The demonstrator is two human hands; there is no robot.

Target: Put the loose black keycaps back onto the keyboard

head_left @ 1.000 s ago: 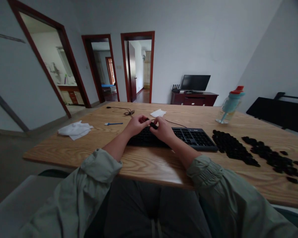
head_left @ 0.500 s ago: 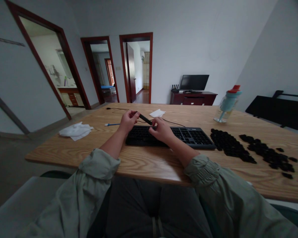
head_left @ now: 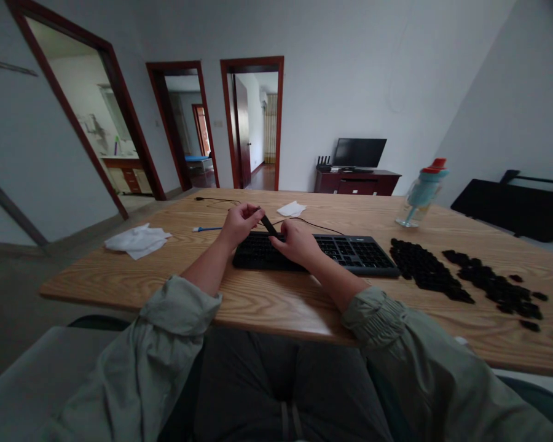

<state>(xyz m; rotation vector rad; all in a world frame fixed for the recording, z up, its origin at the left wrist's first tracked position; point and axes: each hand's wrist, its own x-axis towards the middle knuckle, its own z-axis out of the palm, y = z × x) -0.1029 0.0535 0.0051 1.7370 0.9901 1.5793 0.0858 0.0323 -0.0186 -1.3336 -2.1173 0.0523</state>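
A black keyboard [head_left: 345, 253] lies on the wooden table [head_left: 267, 301] in front of me, most of its left part stripped of keycaps. My left hand [head_left: 240, 222] is raised above the keyboard's left end with its fingers pinched on one end of a long black keycap [head_left: 269, 226]. My right hand [head_left: 295, 242] rests over the keyboard, its fingers closed on the other, lower end of that keycap. The keycap slants down to the right between the two hands.
Several loose black keycaps [head_left: 442, 276] are spread on the table to the right. A teal bottle with a red lid [head_left: 419, 196] stands behind them. White tissues [head_left: 136, 240], a blue-handled tool [head_left: 209, 229], a small white cloth [head_left: 291, 209] and a black cable [head_left: 216, 200] lie left and behind.
Both hands were together low over the keyboard. My left hand has since lifted and drawn left, raising one end of the long keycap while my right hand keeps the other end.
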